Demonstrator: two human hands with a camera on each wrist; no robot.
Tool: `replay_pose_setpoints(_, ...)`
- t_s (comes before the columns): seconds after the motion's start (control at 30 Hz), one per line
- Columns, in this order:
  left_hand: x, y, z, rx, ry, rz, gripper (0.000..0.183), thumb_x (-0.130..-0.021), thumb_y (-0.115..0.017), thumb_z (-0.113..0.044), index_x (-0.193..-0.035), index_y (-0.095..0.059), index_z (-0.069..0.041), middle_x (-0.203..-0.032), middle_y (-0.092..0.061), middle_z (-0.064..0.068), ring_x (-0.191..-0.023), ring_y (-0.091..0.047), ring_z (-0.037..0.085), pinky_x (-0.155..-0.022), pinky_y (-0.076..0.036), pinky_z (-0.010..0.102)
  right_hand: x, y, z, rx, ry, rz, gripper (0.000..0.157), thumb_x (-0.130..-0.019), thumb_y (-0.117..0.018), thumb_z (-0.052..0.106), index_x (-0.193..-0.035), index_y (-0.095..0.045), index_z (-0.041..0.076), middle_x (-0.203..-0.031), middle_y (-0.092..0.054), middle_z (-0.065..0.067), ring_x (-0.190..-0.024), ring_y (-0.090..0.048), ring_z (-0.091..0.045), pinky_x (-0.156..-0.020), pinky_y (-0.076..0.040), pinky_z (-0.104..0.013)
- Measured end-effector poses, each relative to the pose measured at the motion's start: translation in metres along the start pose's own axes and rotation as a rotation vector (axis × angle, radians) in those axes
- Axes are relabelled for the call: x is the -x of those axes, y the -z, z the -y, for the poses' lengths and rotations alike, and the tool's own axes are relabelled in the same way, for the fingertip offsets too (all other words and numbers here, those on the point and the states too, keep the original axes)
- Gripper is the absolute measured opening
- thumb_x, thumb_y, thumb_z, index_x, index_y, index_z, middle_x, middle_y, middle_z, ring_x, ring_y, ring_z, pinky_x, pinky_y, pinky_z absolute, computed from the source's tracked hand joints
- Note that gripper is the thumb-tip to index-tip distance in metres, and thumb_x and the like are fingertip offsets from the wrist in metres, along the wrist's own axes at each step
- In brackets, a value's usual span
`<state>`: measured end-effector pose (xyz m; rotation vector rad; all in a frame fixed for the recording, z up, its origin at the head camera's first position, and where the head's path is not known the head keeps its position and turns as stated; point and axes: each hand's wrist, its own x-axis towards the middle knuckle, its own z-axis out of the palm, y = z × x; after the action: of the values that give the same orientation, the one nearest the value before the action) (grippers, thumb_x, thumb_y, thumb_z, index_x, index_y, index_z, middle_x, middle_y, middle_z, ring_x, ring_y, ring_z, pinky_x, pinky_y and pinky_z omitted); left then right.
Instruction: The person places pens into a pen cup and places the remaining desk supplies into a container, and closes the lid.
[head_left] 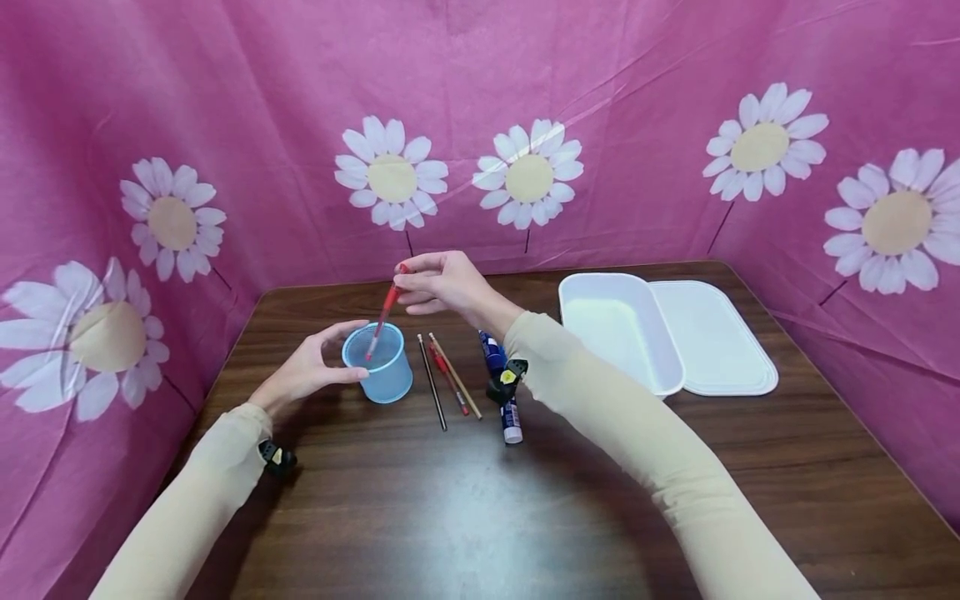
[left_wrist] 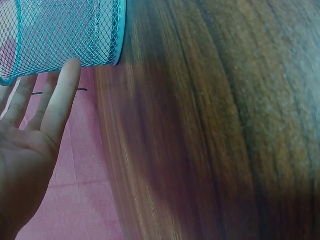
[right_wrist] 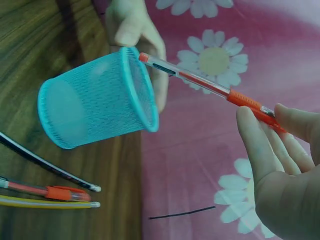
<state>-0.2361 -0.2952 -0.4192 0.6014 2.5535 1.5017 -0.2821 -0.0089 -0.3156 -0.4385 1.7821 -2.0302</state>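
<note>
A light-blue mesh pen cup (head_left: pixel 390 385) stands upright on the table. My left hand (head_left: pixel 311 365) holds it near the rim, thumb on the near side and fingers behind. In the left wrist view, that hand's fingers (left_wrist: pixel 60 100) lie against the mesh. My right hand (head_left: pixel 446 287) pinches a red pen (right_wrist: pixel 200 84) by its upper end, between thumb and fingertips. The pen slants downward, its lower end at the cup's mouth. Right of the cup lie a black pencil (head_left: pixel 432 385), another red pen (head_left: pixel 442 364) and a yellowish pencil (head_left: pixel 465 388).
Blue glue-stick-like tubes, one with a white end (head_left: pixel 512 429), lie partly hidden under my right wrist. A white plastic box (head_left: pixel 618 333) stands farther right, beside its flat white lid (head_left: pixel 723 342). A pink flowered cloth (head_left: pixel 465 67) hangs behind the wooden table (head_left: pixel 375 508).
</note>
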Motion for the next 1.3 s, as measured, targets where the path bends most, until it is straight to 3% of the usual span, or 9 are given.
replay_pose_setpoints(0.13,-0.002,0.000,-0.002,0.033,0.008,0.016,0.075,-0.084,-0.085,-0.016,-0.150,-0.048,-0.017,-0.129,-0.061,0.010,-0.118,-0.057,0.025,-0.095,-0.050,0.032,-0.003,-0.006,-0.013,0.010,-0.024,-0.019,0.032,-0.094,-0.074,0.010,-0.124,-0.068,0.000,-0.108,-0.074,-0.015,-0.092,-0.074,-0.030,-0.083,-0.059,-0.046)
replay_pose_setpoints(0.2,-0.003,0.000,-0.002,0.047,0.010,0.019,0.075,-0.084,-0.085,-0.015,-0.150,-0.048,-0.017,-0.129,-0.062,0.012,-0.118,-0.057,0.025,-0.095,-0.050,0.030,-0.005,-0.008,-0.019,0.018,-0.029,-0.026,0.033,-0.094,-0.074,0.010,-0.125,-0.067,-0.001,-0.108,-0.074,-0.015,-0.095,-0.074,-0.033,-0.084,-0.058,-0.047)
replay_pose_setpoints(0.47,-0.010,-0.002,-0.002,0.114,0.007,0.036,0.075,-0.084,-0.084,-0.011,-0.149,-0.048,-0.013,-0.130,-0.060,0.018,-0.118,-0.056,0.029,-0.091,-0.053,0.030,-0.008,-0.010,-0.025,0.086,-0.053,-0.027,0.030,-0.096,-0.073,0.014,-0.123,-0.069,0.001,-0.104,-0.075,-0.013,-0.099,-0.072,-0.035,-0.084,-0.059,-0.044)
replay_pose_setpoints(0.8,-0.007,0.001,-0.005,0.063,0.020,0.033,0.075,-0.085,-0.084,-0.014,-0.150,-0.047,-0.014,-0.133,-0.060,0.013,-0.119,-0.055,0.027,-0.091,-0.052,0.029,-0.015,-0.025,-0.033,0.173,-0.031,-0.015,0.026,-0.097,-0.070,0.009,-0.121,-0.071,0.002,-0.099,-0.075,-0.011,-0.095,-0.072,-0.038,-0.081,-0.059,-0.047)
replay_pose_setpoints(0.97,-0.004,0.001,-0.003,0.028,0.024,0.036,0.075,-0.086,-0.084,-0.017,-0.151,-0.046,-0.017,-0.134,-0.059,0.011,-0.121,-0.054,0.026,-0.095,-0.049,0.030,-0.016,-0.032,-0.041,0.168,-0.019,-0.047,0.021,-0.095,-0.071,0.004,-0.116,-0.069,0.001,-0.094,-0.073,-0.013,-0.091,-0.072,-0.041,-0.078,-0.060,-0.049)
replay_pose_setpoints(1.1,-0.002,0.000,0.000,-0.021,0.009,0.027,0.075,-0.086,-0.083,-0.018,-0.151,-0.046,-0.017,-0.132,-0.060,0.010,-0.120,-0.054,0.024,-0.097,-0.045,0.028,-0.016,-0.035,-0.049,0.154,-0.041,-0.051,0.016,-0.094,-0.072,0.004,-0.109,-0.067,0.002,-0.094,-0.073,-0.013,-0.083,-0.074,-0.033,-0.072,-0.062,-0.043)
replay_pose_setpoints(1.3,-0.001,-0.001,0.003,0.074,-0.013,0.053,0.074,-0.087,-0.081,-0.009,-0.151,-0.042,-0.009,-0.139,-0.055,0.017,-0.120,-0.056,0.026,-0.094,-0.051,0.029,-0.019,-0.036,-0.055,0.159,-0.035,-0.054,0.013,-0.094,-0.072,0.003,-0.105,-0.067,0.001,-0.091,-0.073,-0.013,-0.075,-0.074,-0.028,-0.066,-0.062,-0.038)
